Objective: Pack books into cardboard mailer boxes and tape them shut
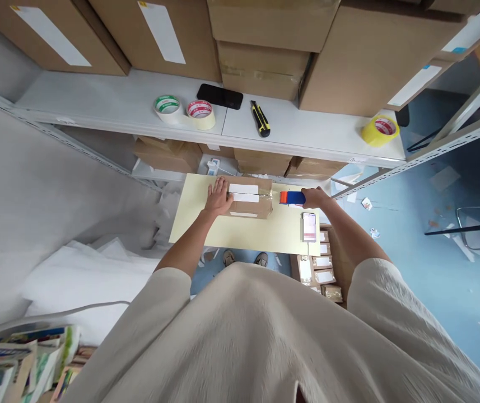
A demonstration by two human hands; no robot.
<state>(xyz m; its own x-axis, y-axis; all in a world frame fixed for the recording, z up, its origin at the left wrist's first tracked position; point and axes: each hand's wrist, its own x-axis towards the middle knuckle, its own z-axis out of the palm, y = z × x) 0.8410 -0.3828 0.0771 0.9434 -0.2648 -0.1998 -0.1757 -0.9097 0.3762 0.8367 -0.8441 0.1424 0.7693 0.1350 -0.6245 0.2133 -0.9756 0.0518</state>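
Note:
A cardboard box (250, 208) with white labels lies on the pale yellow tabletop (231, 238). My left hand (219, 197) rests flat on the box's left end, fingers stretched out. To the right of the box, my right hand (314, 197) is wrapped round a blue and orange tape dispenser (293, 197). The dispenser's orange end points at the box's right end, where shiny clear tape shows. Whether tape runs between dispenser and box, I cannot tell. Below my right hand, a phone (309, 227) with a lit screen and a cable lies on the table.
Above the table, a shelf (298, 137) carries tape rolls (201, 115), a yellow tape roll (380, 131), a box cutter (260, 118) and a black phone (220, 96), with large cartons behind. Small packed boxes (324, 276) stand below the table's right side. Books (33, 358) fill a container at lower left.

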